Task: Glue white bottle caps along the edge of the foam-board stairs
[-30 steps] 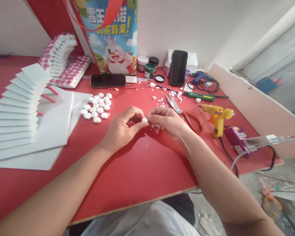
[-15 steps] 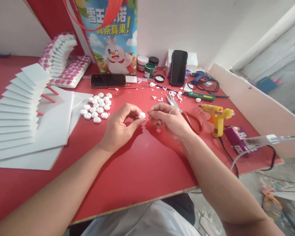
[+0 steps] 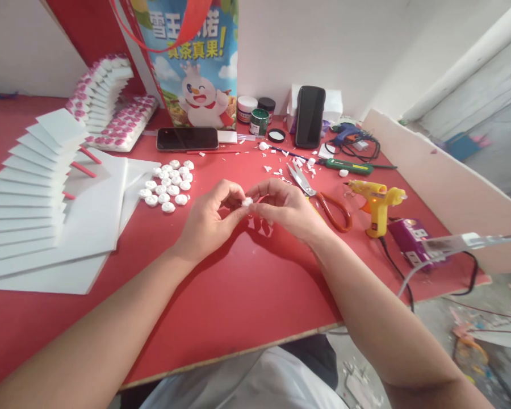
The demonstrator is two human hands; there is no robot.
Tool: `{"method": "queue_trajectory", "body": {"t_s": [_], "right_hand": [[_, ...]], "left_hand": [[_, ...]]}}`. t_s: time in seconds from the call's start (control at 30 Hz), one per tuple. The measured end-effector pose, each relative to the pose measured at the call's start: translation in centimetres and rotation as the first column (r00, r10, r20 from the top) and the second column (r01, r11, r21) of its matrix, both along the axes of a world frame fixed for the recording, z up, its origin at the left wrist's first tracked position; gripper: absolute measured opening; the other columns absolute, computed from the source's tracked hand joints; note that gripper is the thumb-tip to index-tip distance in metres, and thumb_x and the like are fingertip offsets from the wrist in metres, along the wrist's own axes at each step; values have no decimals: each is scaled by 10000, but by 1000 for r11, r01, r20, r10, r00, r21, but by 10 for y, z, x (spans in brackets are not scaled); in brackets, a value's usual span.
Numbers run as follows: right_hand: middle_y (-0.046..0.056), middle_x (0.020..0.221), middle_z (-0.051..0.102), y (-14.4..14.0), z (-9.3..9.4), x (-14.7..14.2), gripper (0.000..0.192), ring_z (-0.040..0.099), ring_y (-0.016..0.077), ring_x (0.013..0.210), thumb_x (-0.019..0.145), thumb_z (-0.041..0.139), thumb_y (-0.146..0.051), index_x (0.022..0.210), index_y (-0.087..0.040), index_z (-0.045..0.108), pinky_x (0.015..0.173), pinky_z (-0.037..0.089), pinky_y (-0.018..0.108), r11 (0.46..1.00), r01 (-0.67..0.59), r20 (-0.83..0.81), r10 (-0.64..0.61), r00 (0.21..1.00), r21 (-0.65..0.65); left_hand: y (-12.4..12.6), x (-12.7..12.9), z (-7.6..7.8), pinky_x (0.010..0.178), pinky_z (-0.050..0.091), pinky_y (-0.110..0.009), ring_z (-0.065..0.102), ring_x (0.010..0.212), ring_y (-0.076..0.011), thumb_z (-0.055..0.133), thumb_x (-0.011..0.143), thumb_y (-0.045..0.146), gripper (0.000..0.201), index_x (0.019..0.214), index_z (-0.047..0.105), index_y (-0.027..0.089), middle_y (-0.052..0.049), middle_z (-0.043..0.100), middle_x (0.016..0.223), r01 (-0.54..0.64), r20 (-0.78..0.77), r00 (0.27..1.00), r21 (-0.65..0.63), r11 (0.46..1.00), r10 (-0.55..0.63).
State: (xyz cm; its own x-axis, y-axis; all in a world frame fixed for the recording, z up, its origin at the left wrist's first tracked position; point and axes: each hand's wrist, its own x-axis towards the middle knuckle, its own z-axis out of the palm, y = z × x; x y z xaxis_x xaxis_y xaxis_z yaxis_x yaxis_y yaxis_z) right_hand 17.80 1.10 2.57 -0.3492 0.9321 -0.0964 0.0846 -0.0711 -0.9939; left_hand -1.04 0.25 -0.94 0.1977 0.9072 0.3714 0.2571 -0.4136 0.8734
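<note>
Shows white piece [image 3: 247,201] at dial centre, above table [image 3: 238,307], pinched by fingertips of left hand [image 3: 210,215] and right hand [image 3: 293,211]. Seems mid-shaping; probably calls next for light, even finger pressure. Shows white rosettes [image 3: 173,191] toward nine o'clock, scissors [image 3: 303,182] toward three.

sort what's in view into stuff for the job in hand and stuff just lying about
Likely the job:
white bit, held by the left hand, right hand at it
white pieces, also small, set out nearby
scissors, perhaps, with scraps near

Seemingly just lying about:
flat phone
propped phone
bag
jars
purple box
glue gun, perhaps: untouched
</note>
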Motion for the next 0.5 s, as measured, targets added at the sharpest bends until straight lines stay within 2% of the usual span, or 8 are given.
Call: {"method": "queue_trajectory", "body": {"t_s": [0.23,0.5], "right_hand": [[-15,667,676,2,-2,1,224,606,108,504,791,786,-304,912,-158,666,467,482,229,1000,-16,22,17,1000,-11],[-7,652,667,4,-6,2,194,571,102,521,772,789,-306,854,-168,680,456,458,214,996,26,-8,-26,1000,-80]], "left_hand": [[0,2,-3,772,545,-271,678,815,-142,748,884,319,271,1008,523,232,0,682,910,13,28,1000,-50,999,-12],[0,1,-2,749,550,-273,676,816,-154,724,904,359,224,964,546,236,-7,682,880,3,-15,1000,-34,999,-4]]}}
